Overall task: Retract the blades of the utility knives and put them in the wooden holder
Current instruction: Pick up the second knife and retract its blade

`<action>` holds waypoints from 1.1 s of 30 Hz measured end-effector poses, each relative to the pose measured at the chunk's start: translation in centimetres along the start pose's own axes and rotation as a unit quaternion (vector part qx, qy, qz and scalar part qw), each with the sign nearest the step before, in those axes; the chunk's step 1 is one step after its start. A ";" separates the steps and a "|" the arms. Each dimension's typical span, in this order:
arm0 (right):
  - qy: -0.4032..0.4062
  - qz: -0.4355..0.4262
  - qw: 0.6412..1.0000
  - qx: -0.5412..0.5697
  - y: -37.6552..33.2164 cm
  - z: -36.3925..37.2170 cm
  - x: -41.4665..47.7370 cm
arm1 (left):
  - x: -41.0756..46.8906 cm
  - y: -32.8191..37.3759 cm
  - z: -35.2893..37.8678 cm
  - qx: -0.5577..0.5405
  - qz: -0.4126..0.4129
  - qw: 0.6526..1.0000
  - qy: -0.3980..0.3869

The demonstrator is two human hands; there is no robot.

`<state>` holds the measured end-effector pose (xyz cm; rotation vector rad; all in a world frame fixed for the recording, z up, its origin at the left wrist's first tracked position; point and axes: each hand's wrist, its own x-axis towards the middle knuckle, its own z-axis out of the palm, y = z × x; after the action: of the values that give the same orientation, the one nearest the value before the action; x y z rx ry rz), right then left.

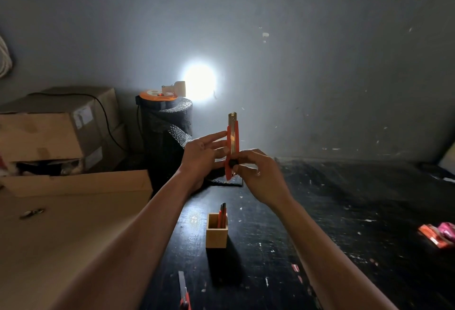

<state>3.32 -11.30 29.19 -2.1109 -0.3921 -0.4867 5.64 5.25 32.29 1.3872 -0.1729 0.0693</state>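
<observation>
Between both hands' fingers (246, 160), upright utility knife (233, 144), blade out.

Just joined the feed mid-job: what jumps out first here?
The glaring white lamp on the black roll against the back wall. Just below it, the left hand and right hand hold an orange utility knife upright, blade out. Nearer, a small wooden holder on the black table already holds one knife.

Knife (185, 293) at 6 o'clock cut off by bottom edge, handle end unseen. Lower part of 1 knife (222, 213) hidden inside wooden holder (216, 234). Orange packet (437, 234) at 3 o'clock blurred, clipped by edge.
</observation>
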 end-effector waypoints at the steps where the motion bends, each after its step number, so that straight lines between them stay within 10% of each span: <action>1: 0.000 0.004 1.000 0.023 -0.2 -0.1 -0.1 | 0.0 0.0 0.0 -0.007 -0.002 1.000 -0.001; 33: -0.012 0.042 0.998 0.049 3.1 1.5 3.7 | -0.2 -7.1 -3.2 0.016 -0.091 0.995 -0.026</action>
<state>8.25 -11.40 28.01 -2.0313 -0.3321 -0.3869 6.75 7.07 24.77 1.4316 -0.0869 -0.1163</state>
